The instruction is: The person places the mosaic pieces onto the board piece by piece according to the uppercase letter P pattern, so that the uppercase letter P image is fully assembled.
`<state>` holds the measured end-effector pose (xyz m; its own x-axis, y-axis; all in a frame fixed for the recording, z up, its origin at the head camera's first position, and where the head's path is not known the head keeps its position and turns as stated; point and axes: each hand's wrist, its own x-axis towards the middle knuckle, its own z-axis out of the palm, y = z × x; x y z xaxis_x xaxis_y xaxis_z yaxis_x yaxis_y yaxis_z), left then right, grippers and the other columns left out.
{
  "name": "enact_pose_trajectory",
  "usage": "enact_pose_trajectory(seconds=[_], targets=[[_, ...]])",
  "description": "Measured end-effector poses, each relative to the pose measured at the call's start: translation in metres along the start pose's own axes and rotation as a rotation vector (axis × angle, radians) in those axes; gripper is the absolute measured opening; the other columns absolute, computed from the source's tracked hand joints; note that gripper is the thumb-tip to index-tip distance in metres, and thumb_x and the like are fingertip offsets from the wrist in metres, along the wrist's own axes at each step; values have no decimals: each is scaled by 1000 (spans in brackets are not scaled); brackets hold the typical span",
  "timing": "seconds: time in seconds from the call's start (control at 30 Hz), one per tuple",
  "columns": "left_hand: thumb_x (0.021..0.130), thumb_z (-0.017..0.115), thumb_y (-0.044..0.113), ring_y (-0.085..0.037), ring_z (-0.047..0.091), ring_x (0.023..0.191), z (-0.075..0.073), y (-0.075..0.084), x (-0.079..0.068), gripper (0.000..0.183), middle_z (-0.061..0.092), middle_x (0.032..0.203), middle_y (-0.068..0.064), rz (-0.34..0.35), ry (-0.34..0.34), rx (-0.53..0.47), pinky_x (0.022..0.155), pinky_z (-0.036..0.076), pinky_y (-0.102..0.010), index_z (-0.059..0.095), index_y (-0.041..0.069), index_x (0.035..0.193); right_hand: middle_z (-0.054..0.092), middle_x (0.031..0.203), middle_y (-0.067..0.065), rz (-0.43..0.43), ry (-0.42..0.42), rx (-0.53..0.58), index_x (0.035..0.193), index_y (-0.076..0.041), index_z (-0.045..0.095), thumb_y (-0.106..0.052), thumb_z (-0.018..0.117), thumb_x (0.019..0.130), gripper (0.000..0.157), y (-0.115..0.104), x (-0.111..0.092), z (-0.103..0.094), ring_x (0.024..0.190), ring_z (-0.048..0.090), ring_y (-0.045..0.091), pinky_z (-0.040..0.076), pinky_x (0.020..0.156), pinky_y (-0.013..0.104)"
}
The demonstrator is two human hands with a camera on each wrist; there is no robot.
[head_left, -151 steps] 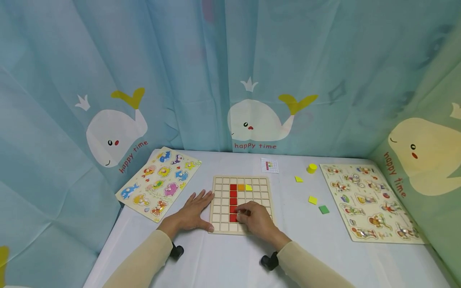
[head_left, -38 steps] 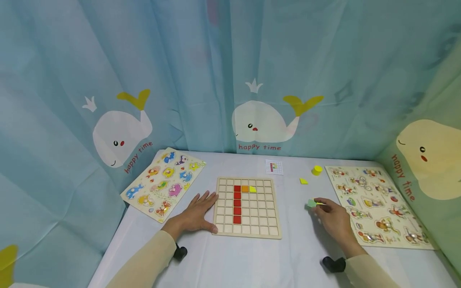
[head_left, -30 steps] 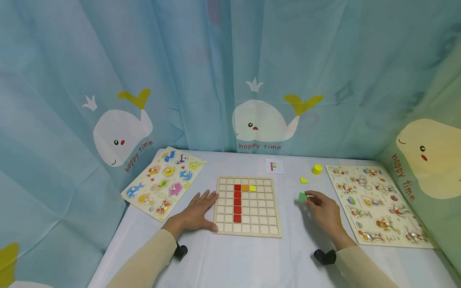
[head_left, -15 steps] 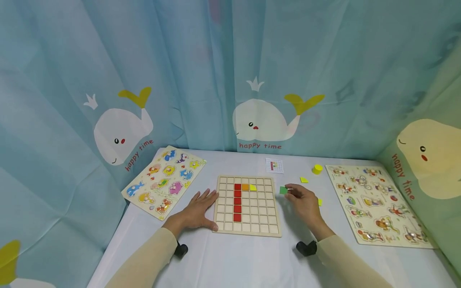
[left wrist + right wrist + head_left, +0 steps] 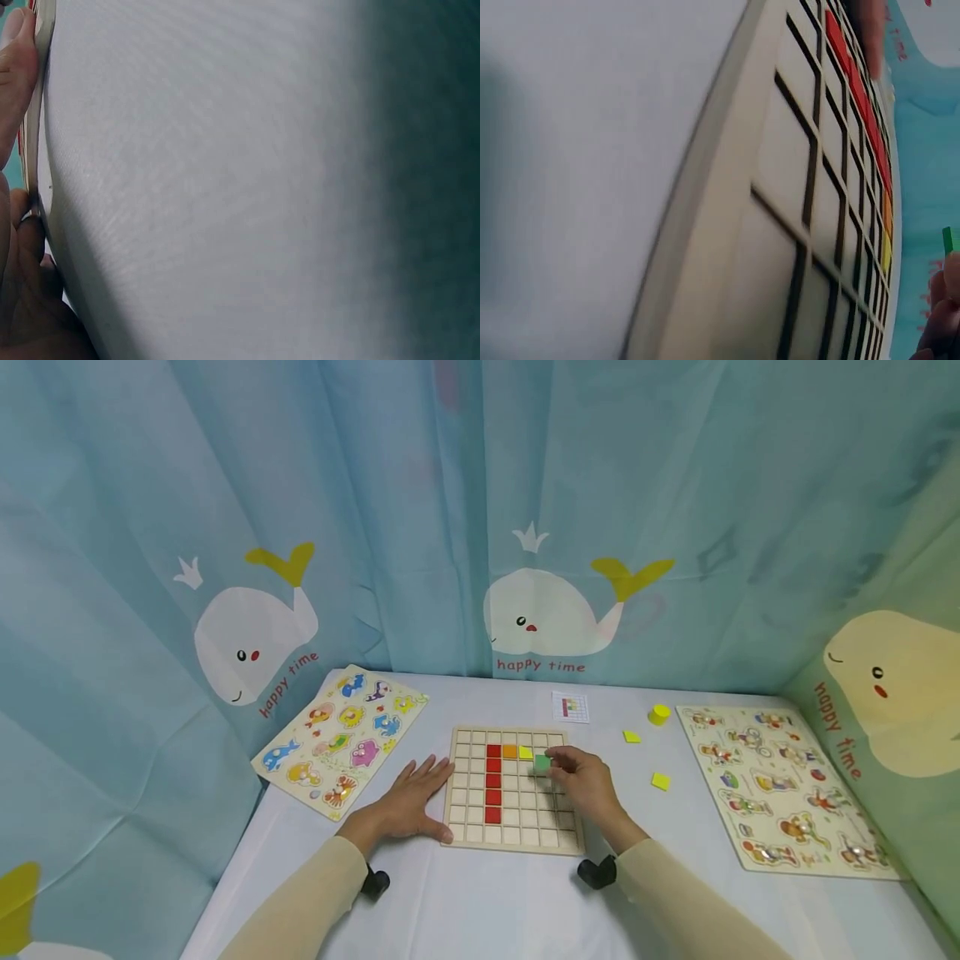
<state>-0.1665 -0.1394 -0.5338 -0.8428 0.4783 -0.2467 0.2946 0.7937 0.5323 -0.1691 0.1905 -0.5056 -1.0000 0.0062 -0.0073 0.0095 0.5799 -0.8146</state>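
Note:
In the head view a wooden grid board [image 5: 512,849] lies on the table. My right hand [image 5: 588,783] pinches a green square tile [image 5: 542,763] between thumb and fingers above the board's right part; in the right wrist view the green tile [image 5: 951,239] shows at the fingertips. Set in the board are a column of red tiles [image 5: 493,782], an orange tile [image 5: 510,752] and a yellow tile [image 5: 526,752] with a cut corner. My left hand [image 5: 401,806] lies with fingers spread against the board's left edge. Its thumb [image 5: 16,71] also touches the board in the left wrist view.
A small printed grid card [image 5: 570,707] lies behind the board. To the right are two yellow tiles, a cut-corner one [image 5: 632,737] and a square one [image 5: 660,782], and a yellow cylinder [image 5: 659,715]. Picture puzzles flank the table, left [image 5: 341,743] and right [image 5: 780,785].
From the board's red column my right hand went to the table's right side and picked up the green tile. It then carried the tile leftward over the board. The left hand stays put.

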Motion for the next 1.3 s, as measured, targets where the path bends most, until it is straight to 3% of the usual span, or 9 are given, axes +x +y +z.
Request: enact_pose_trajectory(seconds=[0.13, 0.27, 1.0, 1.3], targets=[[74, 91, 57, -23, 1, 166, 1, 0, 0, 123, 16, 178, 1, -2, 6, -1, 136, -2, -49, 24, 20, 170, 76, 108, 9, -36, -53, -29, 122, -6, 75, -5, 73, 96, 26, -3, 0, 14, 99, 67, 23, 59, 82, 34], [73, 91, 57, -23, 2, 166, 0, 1, 0, 123, 16, 178, 1, -4, 6, -5, 136, -3, -49, 24, 20, 170, 76, 101, 7, -68, -64, -50, 117, -6, 77, -3, 74, 95, 23, -5, 2, 24, 92, 66, 20, 59, 79, 34], [74, 90, 58, -24, 3, 166, 0, 1, 0, 123, 17, 178, 0, 14, 8, 15, 136, -3, -48, 23, 18, 170, 72, 96, 1, -29, -107, -155, 114, -9, 78, -6, 79, 92, 22, -10, 0, 47, 87, 60, 18, 57, 81, 35], [74, 91, 57, -24, 3, 166, 0, 2, -1, 123, 17, 178, 0, 6, 9, 11, 136, -3, -48, 24, 18, 170, 77, 114, 7, -60, -111, -176, 114, -8, 79, -7, 80, 92, 22, -10, -1, 47, 95, 67, 17, 61, 90, 42]])
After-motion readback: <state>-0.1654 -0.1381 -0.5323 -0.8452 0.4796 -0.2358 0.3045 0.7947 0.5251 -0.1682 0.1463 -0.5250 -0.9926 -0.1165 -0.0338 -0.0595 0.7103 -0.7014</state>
